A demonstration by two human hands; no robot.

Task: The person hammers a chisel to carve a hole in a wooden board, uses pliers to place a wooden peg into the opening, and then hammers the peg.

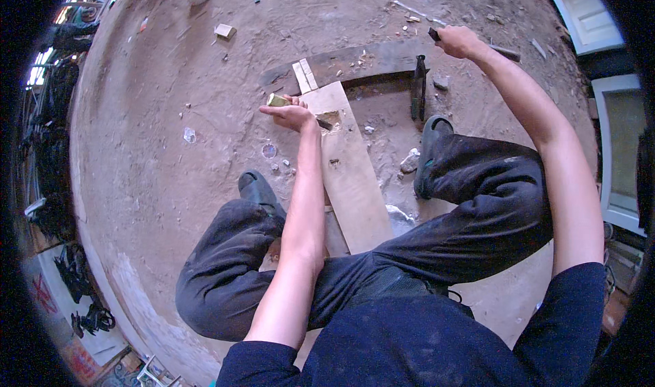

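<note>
My left hand (293,114) is closed round a chisel, its yellow-green handle end (278,100) sticking out past the fingers. On the other side of the hand, the chisel's dark blade (324,124) lies at a rough-cut hole in a pale wooden plank (358,196). A second, smaller hole shows nearer to me in that plank, which runs between my legs. Farther off to the right, my right hand (460,42) is raised and closed round a tool with a dark end (434,34). The fist hides most of this tool; its kind cannot be made out.
A dark curved board (382,58) lies beyond the plank, with a small pale wood piece (304,75) at it. A dark metal tool (418,87) stands right of the plank. Stones (409,160) and chips litter the dirt floor. White-framed panels (621,148) line the right side.
</note>
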